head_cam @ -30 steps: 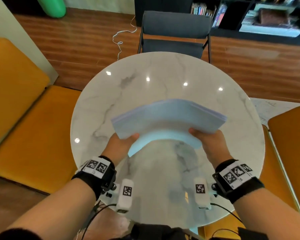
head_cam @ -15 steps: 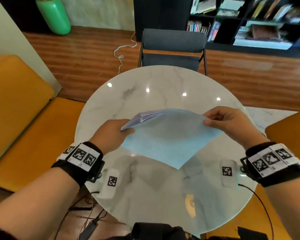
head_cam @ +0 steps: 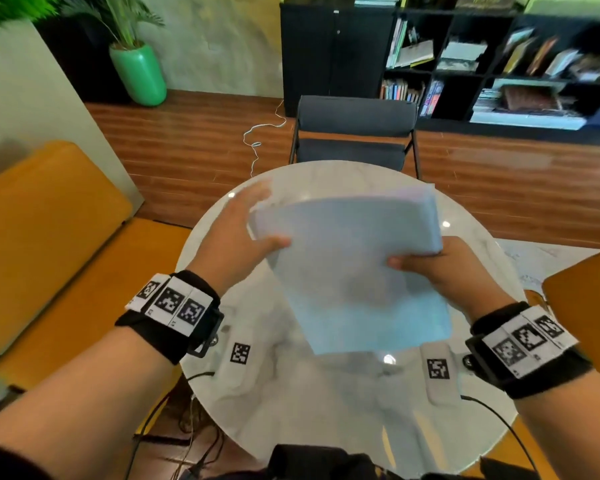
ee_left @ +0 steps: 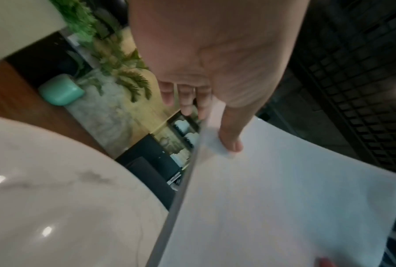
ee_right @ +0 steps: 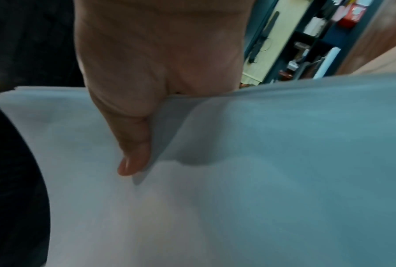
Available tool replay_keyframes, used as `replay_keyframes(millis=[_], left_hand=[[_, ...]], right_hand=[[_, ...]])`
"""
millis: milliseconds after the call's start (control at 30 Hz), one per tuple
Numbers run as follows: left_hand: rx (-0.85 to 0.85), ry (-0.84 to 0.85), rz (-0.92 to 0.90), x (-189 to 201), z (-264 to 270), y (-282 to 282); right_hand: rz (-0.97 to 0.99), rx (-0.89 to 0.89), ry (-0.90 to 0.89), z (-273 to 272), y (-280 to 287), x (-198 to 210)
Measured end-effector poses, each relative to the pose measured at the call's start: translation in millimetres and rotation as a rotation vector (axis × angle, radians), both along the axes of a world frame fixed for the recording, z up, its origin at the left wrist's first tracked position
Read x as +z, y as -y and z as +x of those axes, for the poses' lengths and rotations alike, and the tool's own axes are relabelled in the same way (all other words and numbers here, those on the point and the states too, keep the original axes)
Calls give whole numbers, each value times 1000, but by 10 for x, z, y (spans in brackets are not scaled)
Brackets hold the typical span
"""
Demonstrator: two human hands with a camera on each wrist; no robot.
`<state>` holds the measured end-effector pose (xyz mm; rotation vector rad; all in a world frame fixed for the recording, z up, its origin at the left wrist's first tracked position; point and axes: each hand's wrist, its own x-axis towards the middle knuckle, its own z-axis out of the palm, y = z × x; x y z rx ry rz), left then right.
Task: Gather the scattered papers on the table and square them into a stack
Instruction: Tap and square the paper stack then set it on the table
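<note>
A stack of pale blue papers [head_cam: 354, 271] is held tilted up in the air above the round white marble table [head_cam: 326, 410], its lower edge hanging free over the tabletop. My left hand [head_cam: 236, 233] holds the stack's upper left edge, thumb on the front face and fingers behind. My right hand [head_cam: 440, 268] pinches the right edge, thumb on the front and fingers hidden behind the sheets. The left wrist view shows the left hand [ee_left: 215, 63] and the stack [ee_left: 284, 198] edge-on. In the right wrist view the right hand [ee_right: 146, 63] has its thumb pressed on the papers [ee_right: 261, 180].
A grey chair [head_cam: 354, 133] stands at the table's far side. Orange benches flank it on the left [head_cam: 49, 254] and right [head_cam: 586, 289]. A green vase [head_cam: 139, 74], a dark bookshelf [head_cam: 499, 64] and a white cable [head_cam: 260, 133] lie beyond.
The stack has turned from lying wide and flat to standing tilted with a short edge down. My left hand rose to its upper left edge; my right hand shifted to the right edge.
</note>
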<state>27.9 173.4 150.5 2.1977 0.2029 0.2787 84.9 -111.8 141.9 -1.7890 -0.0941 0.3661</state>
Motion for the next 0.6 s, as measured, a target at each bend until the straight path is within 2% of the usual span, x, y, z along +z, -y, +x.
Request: replay_keyframes(millis=[67,167,200,267,333,400,500,600], left_hand=[[9,-39,-296,-145,-36,-32],[-248,-206,-842,-317,-111,5],[-300,-259,-963,-335,-143,38],[-378,-345,-1091,-353,-196,112],[-421,-396,-1157,-386,-220,126],[-401,-424,-1126,-423,-202,113],[-216,-440,-935,-479,-177,180],[-87,-392,-744,-552,-172,317]], right_hand=[[197,-28,-45,20,66,-35],[378,7,-100,60,94,-158],[404,40,-133,69,82,-202],[431,109,-203,77,59,-285],[421,149,-260,73,51,-354],[392,154,-296,61,64,-411],[315,121,-306,42,85,-470],[271,51,-228,12,22,-494]])
